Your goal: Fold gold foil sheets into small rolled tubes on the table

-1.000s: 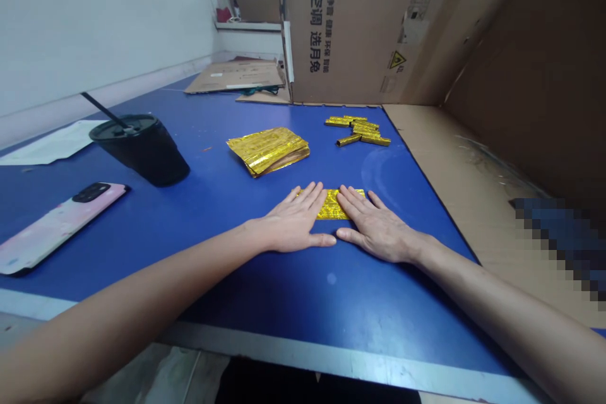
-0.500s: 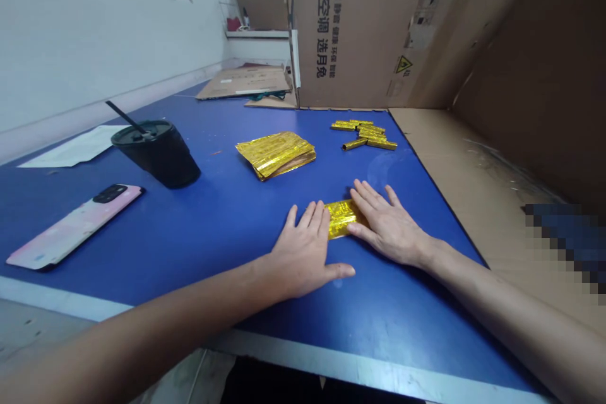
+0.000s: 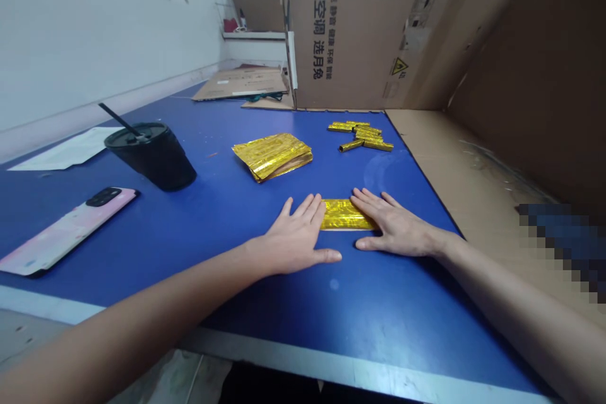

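Observation:
A shiny gold foil paper [image 3: 341, 214] lies flat on the blue table [image 3: 303, 309], its two ends hidden under my hands. My left hand [image 3: 296, 237] presses on its left end, open with the thumb stretched out toward the right. On the right end rests my right hand [image 3: 395, 224], also open, palm down, the fingers pointing left and away from me. Beyond them sits a stack of gold foil papers [image 3: 273, 156], slightly fanned. Farther right are several rolled gold foil tubes [image 3: 368, 134] in a loose pile.
At left stand a black cup with a straw [image 3: 154, 154] and a pink-white phone [image 3: 71, 227]; a white sheet [image 3: 61, 150] lies behind them. A large cardboard box [image 3: 360, 31] walls the back and right. Flat cardboard pieces [image 3: 241, 82] lie at the far left corner.
More of the gold foil paper now shows between my hands, and its strip looks narrower from front to back. My right thumb has moved off the foil onto the table. The view has shifted slightly.

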`<state>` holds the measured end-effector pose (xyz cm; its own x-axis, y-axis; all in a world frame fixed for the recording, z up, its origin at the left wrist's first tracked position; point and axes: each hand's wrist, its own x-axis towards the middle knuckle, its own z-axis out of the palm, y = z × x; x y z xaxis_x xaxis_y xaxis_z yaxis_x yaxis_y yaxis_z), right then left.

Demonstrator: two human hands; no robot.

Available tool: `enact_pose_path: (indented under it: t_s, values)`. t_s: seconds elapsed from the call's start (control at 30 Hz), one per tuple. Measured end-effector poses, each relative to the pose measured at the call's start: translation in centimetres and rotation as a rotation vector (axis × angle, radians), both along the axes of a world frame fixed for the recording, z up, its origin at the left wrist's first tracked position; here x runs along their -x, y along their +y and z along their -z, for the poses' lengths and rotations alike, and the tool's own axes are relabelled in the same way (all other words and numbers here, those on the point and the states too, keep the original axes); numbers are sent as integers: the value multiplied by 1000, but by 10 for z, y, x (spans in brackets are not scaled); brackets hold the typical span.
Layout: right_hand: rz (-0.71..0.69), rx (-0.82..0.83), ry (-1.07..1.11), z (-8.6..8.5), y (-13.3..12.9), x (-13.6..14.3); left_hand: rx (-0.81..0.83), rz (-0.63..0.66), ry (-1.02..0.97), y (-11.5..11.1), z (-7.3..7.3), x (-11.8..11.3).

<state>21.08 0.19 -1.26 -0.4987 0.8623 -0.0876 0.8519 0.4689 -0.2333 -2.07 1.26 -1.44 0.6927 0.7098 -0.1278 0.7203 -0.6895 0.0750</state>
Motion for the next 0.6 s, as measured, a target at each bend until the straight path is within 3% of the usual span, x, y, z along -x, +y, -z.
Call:
enact_pose_path:
  t_s: [0.27,0.47,0.6]
  values:
    - [47,-65,113,8,4,-1,63,-16,25,27,-15,2]
    - [41,-85,156,10,3,0,-112,6,-238,13,-19,2]
    - [51,-97,153,11,3,1,-50,-8,-320,2,-24,4]
